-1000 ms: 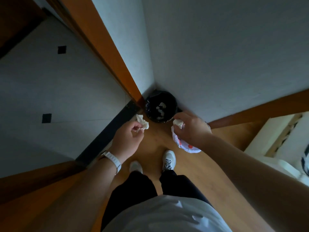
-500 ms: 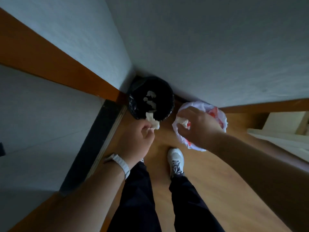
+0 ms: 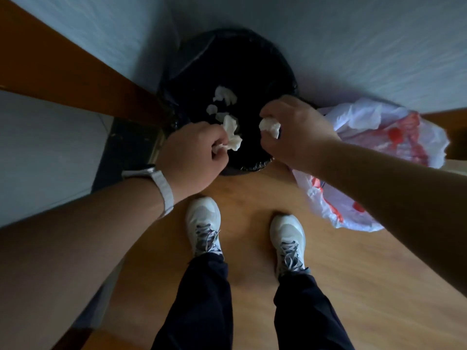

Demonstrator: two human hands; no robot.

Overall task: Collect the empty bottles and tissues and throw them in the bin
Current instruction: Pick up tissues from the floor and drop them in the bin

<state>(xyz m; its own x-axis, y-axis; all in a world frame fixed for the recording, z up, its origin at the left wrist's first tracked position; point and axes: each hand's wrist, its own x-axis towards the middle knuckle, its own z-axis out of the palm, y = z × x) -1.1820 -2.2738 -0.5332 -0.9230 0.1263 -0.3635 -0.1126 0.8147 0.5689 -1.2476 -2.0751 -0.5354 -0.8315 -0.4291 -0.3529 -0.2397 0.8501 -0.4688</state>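
Wooden flooring (image 3: 252, 193) is meeting two pale walls (image 3: 353, 46) in a corner, and the person is standing right at it, dark trousers and white trainers (image 3: 203, 223) pointing in. Both bare forearms are reaching forward and down, converging over the black-lined bin (image 3: 265, 77) that is sitting tight in the corner. Beside it on the right, a white plastic bag (image 3: 379, 132) with red print is bulging out from under the right forearm; the print is too blurred to read, and whether the right hand is also holding the bag is not clear. The left hand (image 3: 192, 152) is hovering knuckles-up at the bin's near rim, fingers curled, pinching a crumpled tissue (image 3: 232, 133) that is sticking out over the opening. The right hand (image 3: 298, 130) is doing the same opposite, fingers clenched round a second wad (image 3: 270, 127) above the bin. More white tissue scraps (image 3: 223, 94) are lying down inside on the liner. A white-strapped watch (image 3: 164, 188) is sitting on the left wrist.
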